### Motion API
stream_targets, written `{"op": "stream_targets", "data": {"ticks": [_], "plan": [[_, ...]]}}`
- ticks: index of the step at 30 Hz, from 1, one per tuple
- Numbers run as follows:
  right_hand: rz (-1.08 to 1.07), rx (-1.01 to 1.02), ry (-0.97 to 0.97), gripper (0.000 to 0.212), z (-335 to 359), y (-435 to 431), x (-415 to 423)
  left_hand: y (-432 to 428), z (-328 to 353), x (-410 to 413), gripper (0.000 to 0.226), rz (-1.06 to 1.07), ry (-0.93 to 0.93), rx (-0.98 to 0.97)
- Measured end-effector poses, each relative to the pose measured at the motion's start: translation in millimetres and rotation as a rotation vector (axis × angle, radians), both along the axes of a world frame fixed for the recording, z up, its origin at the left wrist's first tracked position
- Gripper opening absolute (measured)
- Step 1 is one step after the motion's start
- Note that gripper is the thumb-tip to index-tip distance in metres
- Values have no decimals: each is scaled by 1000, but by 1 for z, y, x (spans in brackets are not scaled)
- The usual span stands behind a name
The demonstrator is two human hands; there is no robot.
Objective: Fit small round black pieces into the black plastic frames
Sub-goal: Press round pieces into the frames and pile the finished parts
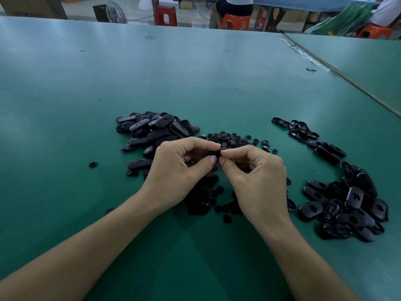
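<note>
A: Hands?
B: Left hand (178, 168) and right hand (256, 172) both pinch one frame (214, 153) above the counter (195, 72).
A: Pieces?
B: Pieces (230, 139) lie just beyond; frame piles (152, 129) at both sides.

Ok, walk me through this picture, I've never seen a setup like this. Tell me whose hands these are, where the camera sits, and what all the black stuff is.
There is no machine here. A person works with bare hands, and the one camera sits on their head, looking forward and down. The left hand and the right hand meet above a green table and together pinch a black part, mostly hidden by the fingertips. Just beyond the hands lies a heap of small round pieces. The left pile of frames and the right pile of frames flank them. Red stools stand across the room.
</note>
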State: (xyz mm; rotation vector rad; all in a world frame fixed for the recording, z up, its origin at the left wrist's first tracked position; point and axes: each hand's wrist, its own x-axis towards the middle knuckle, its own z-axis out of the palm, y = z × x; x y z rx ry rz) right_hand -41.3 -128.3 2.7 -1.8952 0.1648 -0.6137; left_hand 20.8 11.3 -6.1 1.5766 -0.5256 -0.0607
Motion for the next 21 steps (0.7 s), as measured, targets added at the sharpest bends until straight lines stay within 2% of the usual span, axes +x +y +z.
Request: {"op": "stream_targets", "data": {"ticks": [5,13,16,21], "plan": [[-2,-33,6,17,0,3,0,0,0,2,24,26,-17,16],[47,-114,-16,21,1,0,-1,-1,3,1,26,51,1,-14],[41,-143,5,30,2,-6,0,0,3,1,29,8,45,-29],[142,-60,49,28,4,-17,4,1,2,1,27,-40,77,-37]]}}
